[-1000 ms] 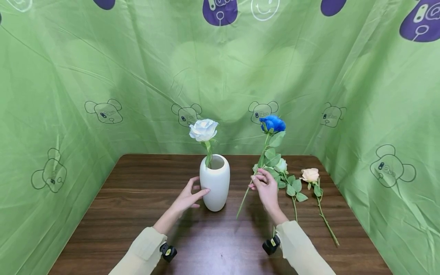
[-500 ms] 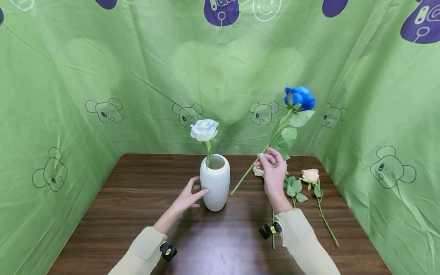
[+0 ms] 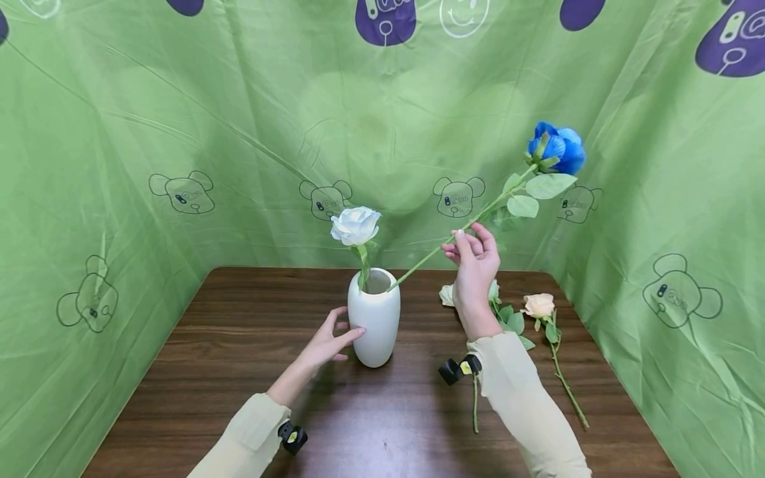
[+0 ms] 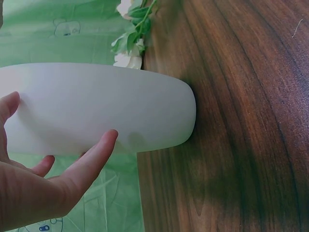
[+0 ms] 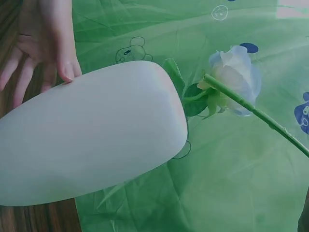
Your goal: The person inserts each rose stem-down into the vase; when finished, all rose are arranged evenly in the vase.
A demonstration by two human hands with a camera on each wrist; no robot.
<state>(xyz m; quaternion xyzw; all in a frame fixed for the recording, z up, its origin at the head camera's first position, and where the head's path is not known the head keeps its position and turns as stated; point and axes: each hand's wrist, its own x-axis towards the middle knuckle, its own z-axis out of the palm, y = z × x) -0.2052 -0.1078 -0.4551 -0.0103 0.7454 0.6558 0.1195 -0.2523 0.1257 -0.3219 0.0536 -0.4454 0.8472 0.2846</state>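
Your left hand on a white vase, your right hand pinching a blue rose

From the left, a pale sleeve point(image 3: 248, 431) with a black wrist device point(image 3: 293, 438) leads to your left hand point(image 3: 325, 342). Its thumb and fingers are spread apart and relaxed, the thumb touching the front of the vase point(image 3: 375, 332) and the fingers along its left side.

The vase is white and smooth, standing upright on the brown wooden table point(image 3: 239, 372). A white rose point(image 3: 355, 226) stands in it at the left of the mouth, its bloom above the rim.

To the right, your right hand point(image 3: 476, 269) is raised, thumb and fingertips pinched together on the stem of the blue rose point(image 3: 557, 149). The stem slants from the bloom at upper right down to the vase. From your head its lower end overlaps the right rim; from your right wrist that end shows just beyond the mouth, outside the vase.

Below your right hand, a pale rose point(image 3: 446, 295) and some green leaves point(image 3: 514, 323) lie on the table, partly hidden by your arm. Farthest right lies a peach rose point(image 3: 540, 305), its stem pointing toward you. Green printed fabric point(image 3: 239, 99) hangs behind.
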